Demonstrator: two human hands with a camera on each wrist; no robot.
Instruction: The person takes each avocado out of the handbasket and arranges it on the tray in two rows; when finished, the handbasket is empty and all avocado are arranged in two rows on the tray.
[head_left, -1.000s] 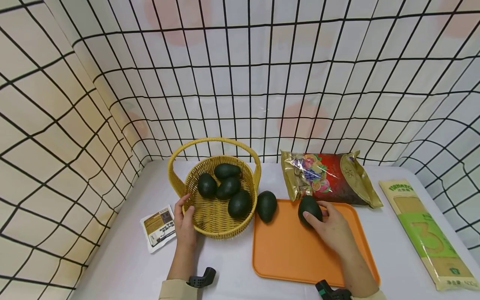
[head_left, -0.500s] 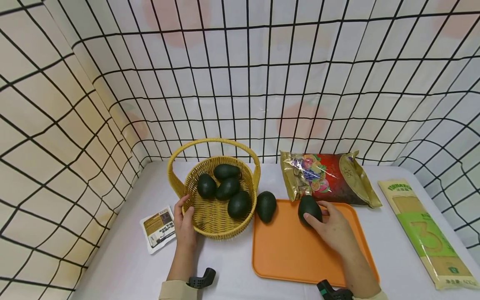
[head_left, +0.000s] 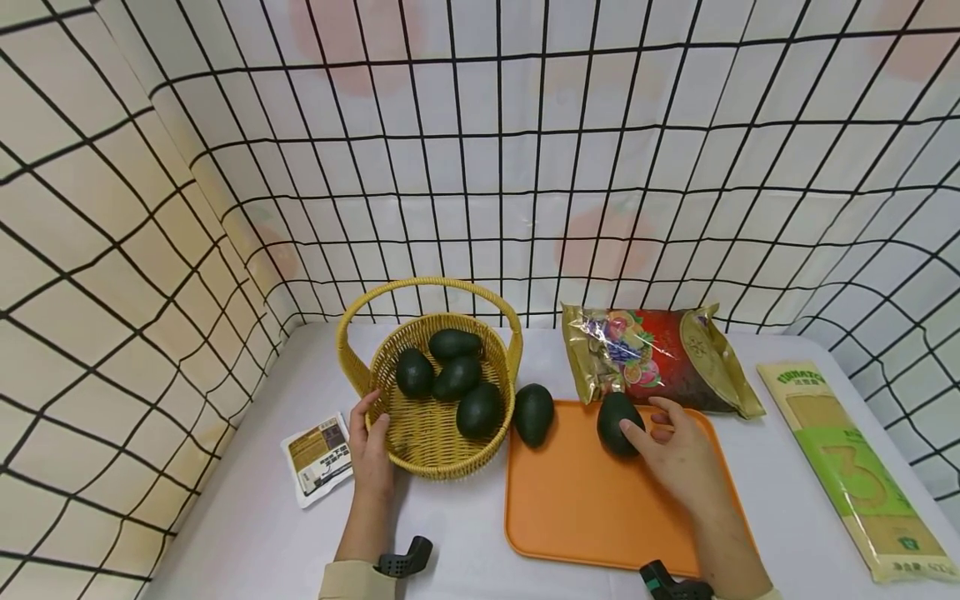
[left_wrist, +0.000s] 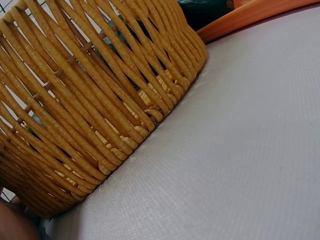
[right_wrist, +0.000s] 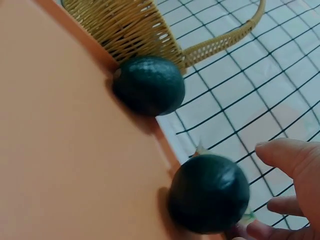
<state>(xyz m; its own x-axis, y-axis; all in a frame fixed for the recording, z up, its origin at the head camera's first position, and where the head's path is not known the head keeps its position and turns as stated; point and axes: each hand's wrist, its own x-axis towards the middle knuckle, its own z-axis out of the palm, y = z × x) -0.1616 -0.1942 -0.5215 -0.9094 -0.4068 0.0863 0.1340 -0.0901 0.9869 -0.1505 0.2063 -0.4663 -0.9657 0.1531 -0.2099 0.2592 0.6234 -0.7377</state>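
At the rim of a yellow wicker basket point(head_left: 438, 468), my left hand point(head_left: 371, 458) holds on, thumb over the edge and fingers along the outer side. Several dark green avocados point(head_left: 478, 410) lie inside it. Another avocado point(head_left: 533, 415) sits on the left back edge of the orange tray point(head_left: 585, 508), beside the basket. Near the tray's back edge rests one more avocado point(head_left: 617, 423). My right hand point(head_left: 678, 454) is just right of it with fingers spread. In the right wrist view a gap shows between the upper fingers point(right_wrist: 290, 155) and this avocado point(right_wrist: 209, 194).
A red and gold fruit-print bag point(head_left: 652, 354) lies behind the tray. On the far right is a long pack of noodles point(head_left: 855, 467). A small white and brown packet point(head_left: 318, 458) lies left of the basket. Black wire grid point(head_left: 495, 187) encloses the table's back and sides.
My right hand has let go of the avocado on the tray and drawn slightly right, its fingers opening. The left hand and basket stay put.
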